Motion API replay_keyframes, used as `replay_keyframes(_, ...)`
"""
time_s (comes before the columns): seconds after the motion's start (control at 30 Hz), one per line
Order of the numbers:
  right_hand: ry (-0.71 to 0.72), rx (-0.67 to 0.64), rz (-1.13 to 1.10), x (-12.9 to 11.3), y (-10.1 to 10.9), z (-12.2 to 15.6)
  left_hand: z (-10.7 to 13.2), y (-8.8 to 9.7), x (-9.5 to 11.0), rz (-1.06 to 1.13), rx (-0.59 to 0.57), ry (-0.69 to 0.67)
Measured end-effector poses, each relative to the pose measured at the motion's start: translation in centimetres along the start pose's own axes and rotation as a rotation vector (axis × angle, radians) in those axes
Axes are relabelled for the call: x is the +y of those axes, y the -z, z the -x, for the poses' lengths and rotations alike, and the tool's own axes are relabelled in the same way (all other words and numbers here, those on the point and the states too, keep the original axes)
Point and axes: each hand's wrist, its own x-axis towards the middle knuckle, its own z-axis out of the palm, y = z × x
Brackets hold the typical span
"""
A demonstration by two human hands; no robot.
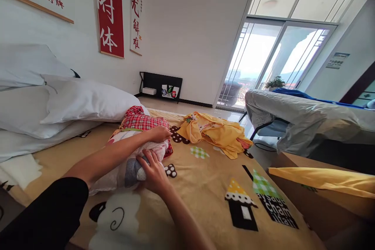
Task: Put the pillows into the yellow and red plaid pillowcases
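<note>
White wall beside glass doors

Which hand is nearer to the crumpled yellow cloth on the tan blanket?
Left. The left hand is just left of the crumpled yellow cloth, not touching it; the right hand is farther off, nearer the wearer, on the pale bundle.

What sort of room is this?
Probably a bedroom: white pillows are piled up by the wall, a patterned blanket is spread out beside them, and a crumpled yellow cloth lies on it.
</note>
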Motion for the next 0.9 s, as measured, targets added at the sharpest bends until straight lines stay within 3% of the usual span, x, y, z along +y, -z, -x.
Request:
replay_keyframes(0.13, -0.107, 0.011, 0.054, 2.4, 0.7, -1.2, 2.9, 1.1, 0.0, 0.025, 0.035, -0.031)
replay_keyframes(0.27, -0.258, 0.038, 0.058, 3.5, 0.8, -1.0, 5.0, 0.9, -1.8, 0.079, 0.042, -0.010)
replay_keyframes(0.43, -0.364, -0.017, 0.146, 1.8, 2.1, 2.2, 6.6, 0.1, -6.7, 0.180, 0.202, 0.145)
replay_keyframes(0.57, -0.481, -0.046, 0.322, -1.5, 2.8, 3.9, 10.1, -1.9, -12.0, 0.307, 0.371, 0.336)
replay_keyframes(0.63, -0.421, 0.015, 0.440, -4.0, 2.0, 3.4, 12.4, -3.8, -14.2, 0.398, 0.397, 0.419)
replay_keyframes(0.77, -0.052, 0.195, 0.518, -8.3, -1.7, -0.5, 15.6, -7.7, -16.3, 0.532, 0.444, 0.530)
replay_keyframes(0.9, 0.079, 0.293, 0.539, -8.1, -5.5, -5.5, 15.2, -9.7, -17.2, 0.583, 0.463, 0.557)
